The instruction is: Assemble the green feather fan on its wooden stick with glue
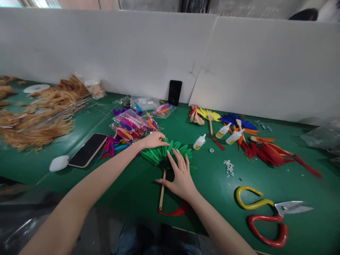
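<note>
A fan of green feathers (152, 154) lies on the green table, its wooden stick handle (162, 191) pointing toward me. A red tassel (180, 210) hangs from the handle's lower end. At the fan's top edge my left hand (154, 140) is closed, fingers curled and pinching at a green feather tip. My right hand (182, 179) rests over the fan's right half with fingers spread on the feathers. Its thumb reaches across by the handle. The dark centre of the fan is partly covered by the right hand.
Large scissors (281, 209), white beads (228, 168) and glue bottles (199, 142) lie to the right, with yellow (208, 114) and blue (233, 119) feather fans behind. Bagged feathers (130, 124), a phone (87, 150) and brown fibres (39, 120) are left. A white board (106, 49) stands behind.
</note>
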Motion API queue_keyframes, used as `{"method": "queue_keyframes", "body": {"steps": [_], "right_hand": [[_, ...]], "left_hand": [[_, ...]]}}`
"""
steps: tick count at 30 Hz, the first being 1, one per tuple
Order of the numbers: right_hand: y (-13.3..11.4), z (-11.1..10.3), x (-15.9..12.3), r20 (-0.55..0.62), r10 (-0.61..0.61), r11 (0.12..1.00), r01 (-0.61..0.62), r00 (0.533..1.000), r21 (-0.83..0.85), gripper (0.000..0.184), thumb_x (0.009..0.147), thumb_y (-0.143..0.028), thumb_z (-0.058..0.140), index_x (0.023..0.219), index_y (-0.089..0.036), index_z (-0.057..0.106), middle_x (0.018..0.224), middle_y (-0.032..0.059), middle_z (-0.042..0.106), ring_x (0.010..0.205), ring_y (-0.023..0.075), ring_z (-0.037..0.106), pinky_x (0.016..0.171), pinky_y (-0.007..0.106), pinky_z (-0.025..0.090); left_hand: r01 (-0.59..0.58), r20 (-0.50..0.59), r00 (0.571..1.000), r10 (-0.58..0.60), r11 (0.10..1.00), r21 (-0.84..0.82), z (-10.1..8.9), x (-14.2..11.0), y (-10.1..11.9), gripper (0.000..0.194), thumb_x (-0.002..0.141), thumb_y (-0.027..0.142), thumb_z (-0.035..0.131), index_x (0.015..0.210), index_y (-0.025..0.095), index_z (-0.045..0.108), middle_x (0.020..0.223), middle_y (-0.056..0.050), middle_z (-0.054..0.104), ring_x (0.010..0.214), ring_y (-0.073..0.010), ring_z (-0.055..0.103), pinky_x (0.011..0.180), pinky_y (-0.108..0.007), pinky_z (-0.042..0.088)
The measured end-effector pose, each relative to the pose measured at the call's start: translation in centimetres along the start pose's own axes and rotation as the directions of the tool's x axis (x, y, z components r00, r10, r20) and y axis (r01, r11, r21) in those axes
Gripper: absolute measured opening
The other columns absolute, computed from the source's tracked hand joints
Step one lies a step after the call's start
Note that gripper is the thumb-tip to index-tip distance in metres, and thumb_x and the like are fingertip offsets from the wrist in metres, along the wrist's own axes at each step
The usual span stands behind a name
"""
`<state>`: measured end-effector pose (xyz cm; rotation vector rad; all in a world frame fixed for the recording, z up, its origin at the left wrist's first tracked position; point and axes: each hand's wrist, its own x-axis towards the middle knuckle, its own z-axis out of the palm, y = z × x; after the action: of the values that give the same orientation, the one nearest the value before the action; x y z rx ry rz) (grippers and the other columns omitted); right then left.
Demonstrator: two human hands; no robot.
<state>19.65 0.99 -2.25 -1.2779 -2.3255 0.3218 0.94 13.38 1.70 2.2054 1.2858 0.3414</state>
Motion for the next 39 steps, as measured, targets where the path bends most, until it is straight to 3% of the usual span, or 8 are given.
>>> {"method": "queue_keyframes", "body": {"steps": [6,10,15,22,30,33,36,39], "right_hand": [[0.0,-0.1,-0.1,-0.004,-0.043,0.998,0.043,0.999,-0.037,0.08,0.075,-0.062,0.052,0.141,-0.024,0.027,0.148,0.0105,0.023,0.136,0.0323,0.018,0.108,0.059,0.014],[0.0,-0.2,-0.2,0.015,-0.052,0.998,0.052,0.999,-0.047,0.075,0.077,-0.063,0.049,0.138,-0.024,0.033,0.148,0.0107,0.022,0.136,0.0318,0.017,0.108,0.059,0.013],[0.0,-0.3,-0.1,0.019,-0.049,0.998,0.05,0.999,-0.044,0.076,0.076,-0.064,0.049,0.138,-0.022,0.034,0.148,0.0113,0.023,0.136,0.0324,0.018,0.107,0.06,0.014],[0.0,-0.3,0.0,0.007,-0.051,0.998,0.051,0.999,-0.031,0.076,0.075,-0.065,0.05,0.136,-0.021,0.036,0.147,0.0123,0.024,0.136,0.0324,0.019,0.107,0.06,0.014],[-0.1,-0.3,0.0,0.032,-0.034,0.999,0.035,0.999,-0.018,0.078,0.075,-0.066,0.05,0.137,-0.022,0.035,0.148,0.0121,0.024,0.136,0.0316,0.017,0.108,0.059,0.012],[-0.1,-0.5,0.1,-0.004,-0.016,0.999,0.016,1.0,0.035,0.083,0.073,-0.065,0.054,0.14,-0.021,0.029,0.147,0.0118,0.024,0.136,0.0315,0.018,0.108,0.058,0.012],[0.1,-1.0,0.0,-0.109,0.042,0.989,-0.026,0.993,0.143,0.076,0.078,-0.057,0.053,0.14,-0.022,0.027,0.145,0.0114,0.028,0.135,0.0297,0.023,0.109,0.056,0.016],[0.5,-1.9,0.0,-0.256,0.127,0.962,-0.056,0.958,0.268,0.051,0.089,-0.039,0.044,0.136,-0.025,0.033,0.14,0.0098,0.036,0.132,0.0265,0.03,0.108,0.055,0.022]], "left_hand": [[0.076,-0.064,0.995,-0.079,0.995,-0.058,-0.4,-0.3,-0.3,0.037,0.071,0.052,0.06,0.064,0.015,0.062,0.055,0.002,0.043,0.05,-0.0105,0.037,0.05,-0.024,0.024],[0.12,-0.16,0.979,-0.128,0.991,-0.064,-0.6,-0.4,-0.6,0.035,0.074,0.048,0.058,0.063,0.015,0.062,0.049,0.004,0.041,0.047,-0.01,0.036,0.05,-0.023,0.025],[0.169,-0.265,0.948,-0.178,0.984,-0.058,-0.8,-0.6,-0.9,0.031,0.084,0.04,0.046,0.08,0.014,0.063,0.048,0.004,0.039,0.046,-0.0107,0.037,0.05,-0.024,0.026],[0.151,-0.156,0.975,-0.159,0.986,-0.065,-0.7,-1.2,-1.3,0.036,0.083,0.043,0.048,0.09,0.014,0.068,0.069,-0.004,0.064,0.055,-0.0132,0.051,0.054,-0.023,0.034],[0.17,-0.153,0.972,-0.177,0.984,-0.052,-0.3,-1.1,-1.4,0.038,0.084,0.042,0.047,0.095,0.012,0.067,0.075,-0.007,0.067,0.061,-0.0156,0.057,0.057,-0.024,0.039],[0.179,-0.236,0.955,-0.18,0.984,-0.028,-0.4,-1.7,-0.4,0.036,0.088,0.038,0.042,0.101,0.012,0.064,0.083,-0.008,0.067,0.07,-0.0177,0.058,0.064,-0.027,0.042],[0.143,-0.406,0.909,-0.097,0.986,0.084,0.2,-4.0,1.8,0.036,0.092,0.033,0.035,0.111,0.015,0.059,0.105,-0.01,0.063,0.098,-0.0221,0.055,0.085,-0.034,0.041],[0.056,-0.359,0.933,0.014,0.982,0.183,1.8,-7.5,4.4,0.044,0.094,0.037,0.031,0.135,0.022,0.037,0.123,-0.008,0.056,0.116,-0.0233,0.047,0.097,-0.04,0.035]]}}
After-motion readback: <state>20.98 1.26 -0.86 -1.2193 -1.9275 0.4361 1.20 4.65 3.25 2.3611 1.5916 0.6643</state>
